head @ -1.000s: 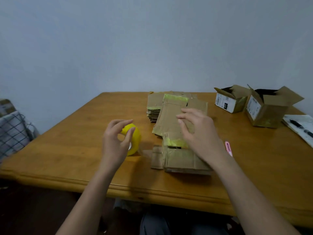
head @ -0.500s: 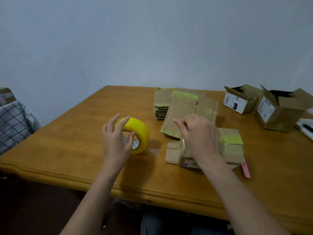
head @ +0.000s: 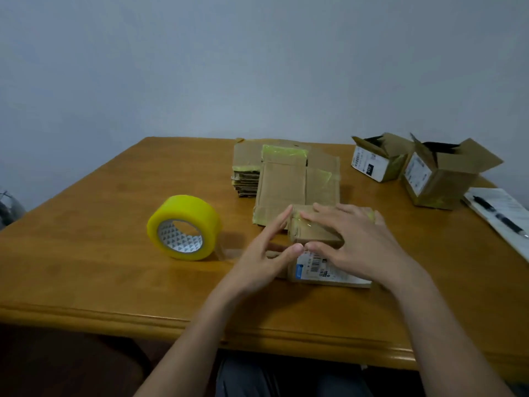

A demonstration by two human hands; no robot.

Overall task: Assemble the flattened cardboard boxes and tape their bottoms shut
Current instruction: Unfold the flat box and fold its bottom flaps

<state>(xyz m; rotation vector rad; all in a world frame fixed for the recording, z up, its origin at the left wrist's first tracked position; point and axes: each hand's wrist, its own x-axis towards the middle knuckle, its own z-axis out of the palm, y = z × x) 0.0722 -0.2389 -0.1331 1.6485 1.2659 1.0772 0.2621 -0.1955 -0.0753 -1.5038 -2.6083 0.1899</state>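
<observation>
Small box point(head: 315, 233) lies under both hands point(head: 315, 247).

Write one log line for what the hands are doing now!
left hand: open, touching box | right hand: open, pressing box top | tape roll: standing free

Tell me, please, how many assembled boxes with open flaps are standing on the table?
2. One open box stands at the far right of the table, bearing a white label. The second open box stands just right of it, beside the paper. None appear hidden.
</observation>
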